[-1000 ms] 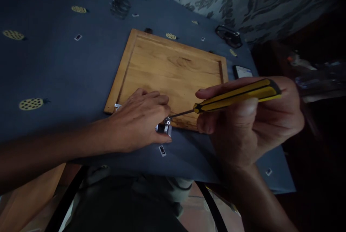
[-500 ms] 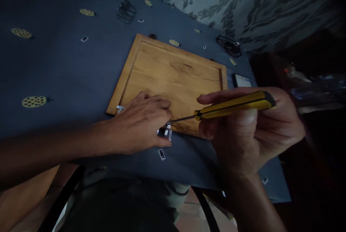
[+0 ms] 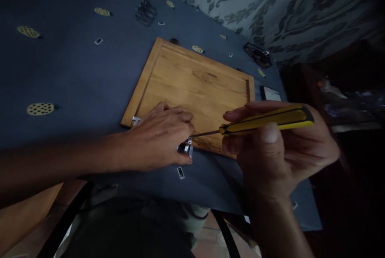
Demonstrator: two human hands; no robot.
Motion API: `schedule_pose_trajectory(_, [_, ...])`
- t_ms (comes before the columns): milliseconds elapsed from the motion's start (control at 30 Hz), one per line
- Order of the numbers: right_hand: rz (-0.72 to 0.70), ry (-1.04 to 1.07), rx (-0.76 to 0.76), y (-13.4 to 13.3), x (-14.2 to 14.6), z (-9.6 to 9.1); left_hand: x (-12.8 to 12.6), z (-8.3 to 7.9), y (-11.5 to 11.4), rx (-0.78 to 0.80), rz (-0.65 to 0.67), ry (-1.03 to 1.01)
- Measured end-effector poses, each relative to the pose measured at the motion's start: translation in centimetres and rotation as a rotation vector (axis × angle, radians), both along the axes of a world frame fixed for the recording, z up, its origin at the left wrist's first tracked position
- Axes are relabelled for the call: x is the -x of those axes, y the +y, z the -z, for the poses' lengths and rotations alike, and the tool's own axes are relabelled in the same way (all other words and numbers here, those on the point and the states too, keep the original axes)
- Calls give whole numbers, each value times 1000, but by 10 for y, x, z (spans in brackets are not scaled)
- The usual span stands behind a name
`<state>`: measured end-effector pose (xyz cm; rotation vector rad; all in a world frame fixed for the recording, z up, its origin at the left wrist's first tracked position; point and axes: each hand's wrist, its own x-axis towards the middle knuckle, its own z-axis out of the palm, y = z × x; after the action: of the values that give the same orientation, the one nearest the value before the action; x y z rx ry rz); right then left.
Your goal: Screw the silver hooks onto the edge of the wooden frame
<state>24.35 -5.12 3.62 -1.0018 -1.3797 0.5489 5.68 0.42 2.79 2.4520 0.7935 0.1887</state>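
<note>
A framed wooden panel [image 3: 195, 85] lies flat on the blue tablecloth. My left hand [image 3: 162, 137] rests on its near edge, thumb and fingers closed around a shiny metal hinge [image 3: 188, 148] that shows a cross-head screw. In my right hand [image 3: 276, 149] is a screwdriver [image 3: 264, 121] with a yellow and black handle. Its thin shaft points left, the tip reaching the hinge beside my left fingers; the exact contact is hidden. Another metal hinge piece [image 3: 136, 120] sits at the panel's near left corner, partly covered by my left hand.
Dark-framed glasses [image 3: 258, 54] and a phone [image 3: 271, 93] lie on the tablecloth [image 3: 78, 73] beyond the panel's right side. A patterned curtain or wall covering [image 3: 240, 1] rises behind the table. Blurred clutter [image 3: 345, 97] stands in shadow at the right.
The whole view has shifted slightly. The screwdriver handle has turned a little in my right hand, and my thumb lies differently along it. My left hand keeps its hold on the hinge.
</note>
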Motion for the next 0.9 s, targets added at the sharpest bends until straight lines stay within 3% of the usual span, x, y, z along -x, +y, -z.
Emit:
schedule_pose_trajectory(233, [-66, 72, 58, 0, -8, 3, -2, -2, 0, 0, -11, 17])
schedule_pose_trajectory(467, [-139, -31, 127, 1, -17, -4, 0, -6, -2, -37, -12, -6])
schedule_pose_trajectory(900, [-169, -12, 166, 0, -13, -4, -3, 2, 0, -28, -3, 22])
